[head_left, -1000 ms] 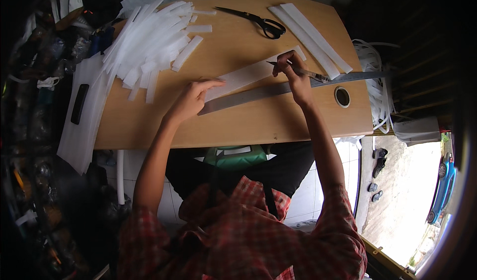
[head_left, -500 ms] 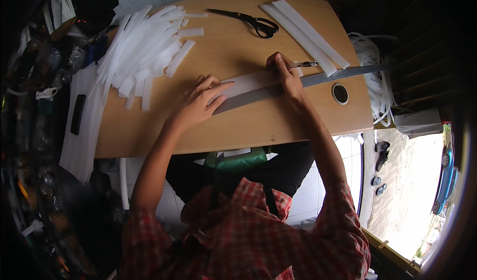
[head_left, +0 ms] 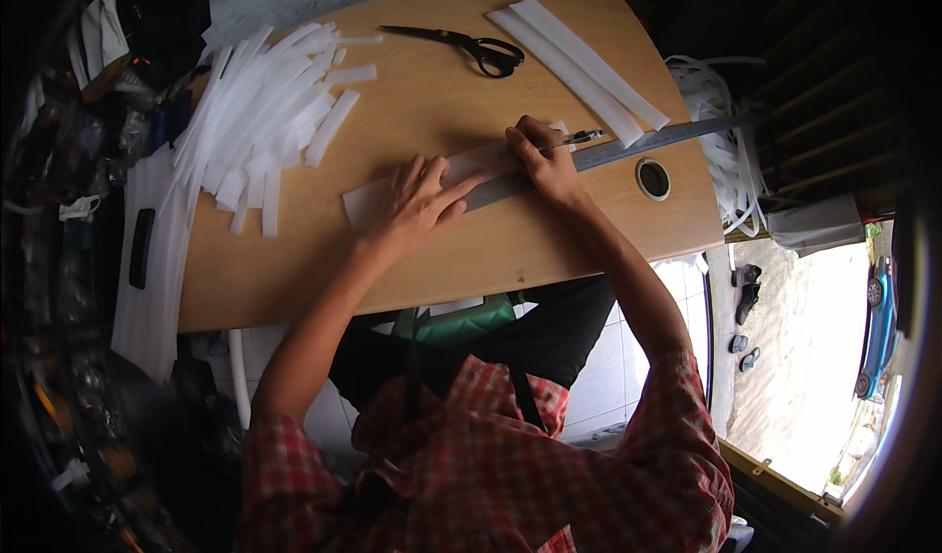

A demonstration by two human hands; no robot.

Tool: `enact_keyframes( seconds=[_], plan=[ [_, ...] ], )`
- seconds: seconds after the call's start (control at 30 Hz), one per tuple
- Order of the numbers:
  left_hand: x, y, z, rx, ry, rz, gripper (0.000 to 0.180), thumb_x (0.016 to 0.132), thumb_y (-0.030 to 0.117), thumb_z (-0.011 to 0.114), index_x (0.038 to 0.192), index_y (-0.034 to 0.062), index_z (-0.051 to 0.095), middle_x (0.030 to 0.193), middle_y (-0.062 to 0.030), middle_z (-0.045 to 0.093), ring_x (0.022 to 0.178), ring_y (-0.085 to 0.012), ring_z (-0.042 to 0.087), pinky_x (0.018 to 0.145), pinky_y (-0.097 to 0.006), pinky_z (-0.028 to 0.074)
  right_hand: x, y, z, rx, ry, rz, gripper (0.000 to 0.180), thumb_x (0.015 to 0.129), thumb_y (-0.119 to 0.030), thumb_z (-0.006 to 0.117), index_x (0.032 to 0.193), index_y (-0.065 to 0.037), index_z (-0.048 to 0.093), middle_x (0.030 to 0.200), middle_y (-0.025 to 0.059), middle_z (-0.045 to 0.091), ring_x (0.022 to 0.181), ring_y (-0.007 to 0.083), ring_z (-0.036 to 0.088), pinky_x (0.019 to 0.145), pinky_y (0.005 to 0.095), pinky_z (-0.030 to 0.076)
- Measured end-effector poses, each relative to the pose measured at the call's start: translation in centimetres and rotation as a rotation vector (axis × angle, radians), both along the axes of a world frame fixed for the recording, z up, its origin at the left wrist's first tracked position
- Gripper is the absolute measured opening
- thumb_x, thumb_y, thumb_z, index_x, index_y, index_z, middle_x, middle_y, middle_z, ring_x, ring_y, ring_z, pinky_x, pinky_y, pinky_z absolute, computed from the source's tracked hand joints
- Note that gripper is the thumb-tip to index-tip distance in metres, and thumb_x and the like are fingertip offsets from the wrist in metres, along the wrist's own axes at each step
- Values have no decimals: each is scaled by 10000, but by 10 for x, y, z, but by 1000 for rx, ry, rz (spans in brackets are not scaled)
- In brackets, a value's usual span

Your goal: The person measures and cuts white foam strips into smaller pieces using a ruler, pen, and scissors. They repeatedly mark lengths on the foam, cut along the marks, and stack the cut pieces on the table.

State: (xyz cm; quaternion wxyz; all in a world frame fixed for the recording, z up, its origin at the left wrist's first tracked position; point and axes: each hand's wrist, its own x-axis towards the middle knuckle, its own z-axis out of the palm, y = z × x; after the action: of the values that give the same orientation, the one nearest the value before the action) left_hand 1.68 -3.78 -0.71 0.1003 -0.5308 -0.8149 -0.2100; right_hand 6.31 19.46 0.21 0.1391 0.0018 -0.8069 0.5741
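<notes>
Left hand (head_left: pixel 417 205) flat, pinning long steel ruler (head_left: pixel 628 146) on white strip (head_left: pixel 432 180); right hand (head_left: pixel 545 165) grips a slim knife (head_left: pixel 574 139); ruler runs eight-to-two o'clock.

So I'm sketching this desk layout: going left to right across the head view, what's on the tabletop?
Pile of cut white strips → left hand pressing the white strip on the ruler → right hand holding a knife or pen → two long white strips → round cable hole.
</notes>
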Motion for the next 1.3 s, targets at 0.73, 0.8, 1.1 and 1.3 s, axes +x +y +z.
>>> enact_keyframes(
  seconds=[0.73, 0.8, 1.1, 1.3],
  plan=[
    [0, 1, -2, 39, -15, -11, 491, 822, 182, 646, 1306, 250, 602, 981, -99, 475, 951, -257, 482, 811, -426, 399, 11, 1, 1, 270, -9, -14, 166, 891, -152, 576, 858, 10, 580, 701, 197, 580, 660, 386, 581, 617, 418, 444],
    [0, 0, -2, 44, -26, -12, 494, 821, 183, 647, 1308, 250, 599, 979, -98, 474, 951, -258, 482, 811, -427, 398, 11, -1, 2, 276, 36, -13, 189, 908, -160, 570, 822, 7, 552, 666, 166, 541, 620, 323, 534, 589, 397, 421],
    [-1, 1, -4, 49, -29, -10, 484, 818, 205, 651, 1298, 250, 607, 978, -91, 471, 953, -258, 481, 814, -427, 393, 11, -2, -2, 254, 86, -31, 281, 945, -161, 567, 739, 6, 477, 594, 105, 461, 547, 183, 429, 534, 343, 370],
    [-1, 0, 0, 33, -20, -27, 481, 831, 179, 645, 1309, 225, 610, 990, -98, 484, 950, -255, 493, 838, -415, 398, 13, 0, -7, 203, 60, -11, 282, 960, -161, 550, 739, 1, 483, 584, 61, 447, 560, 150, 412, 539, 327, 359]
  ],
)
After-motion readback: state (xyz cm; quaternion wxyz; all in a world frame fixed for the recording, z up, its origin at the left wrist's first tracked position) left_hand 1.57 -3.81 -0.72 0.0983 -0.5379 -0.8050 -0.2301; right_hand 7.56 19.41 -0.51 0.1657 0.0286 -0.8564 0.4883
